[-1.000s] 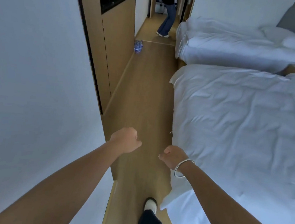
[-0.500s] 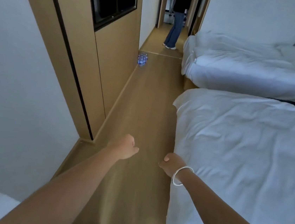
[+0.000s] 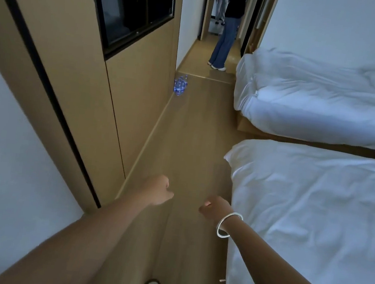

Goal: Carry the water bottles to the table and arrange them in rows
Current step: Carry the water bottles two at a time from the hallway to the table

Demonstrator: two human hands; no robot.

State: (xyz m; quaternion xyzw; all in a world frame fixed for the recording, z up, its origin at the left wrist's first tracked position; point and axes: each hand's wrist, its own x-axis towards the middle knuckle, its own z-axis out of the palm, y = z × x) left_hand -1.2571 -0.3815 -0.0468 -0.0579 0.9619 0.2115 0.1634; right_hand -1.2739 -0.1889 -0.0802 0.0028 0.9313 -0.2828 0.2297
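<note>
- Your left hand (image 3: pixel 157 193) and right hand (image 3: pixel 215 210) are curled into loose fists over the floor (image 3: pixel 193 142), each grip holding nothing.
- The near bed (image 3: pixel 313 214) lies on your right.
- The water bottles (image 3: pixel 180 85) stand far ahead on the floor, against the wooden wall panel (image 3: pixel 136 94).

A hotel-like bedroom: two low beds with puffy white covers (image 3: pixel 315 203) stand side by side along a light brown wooden floor (image 3: pixel 194 131), facing tan wooden wall panels (image 3: pixel 129 88)

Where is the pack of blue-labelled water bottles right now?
The pack of blue-labelled clear plastic water bottles stands on the wooden floor far ahead, left side, against the tan wall panel, short of the doorway.
</note>
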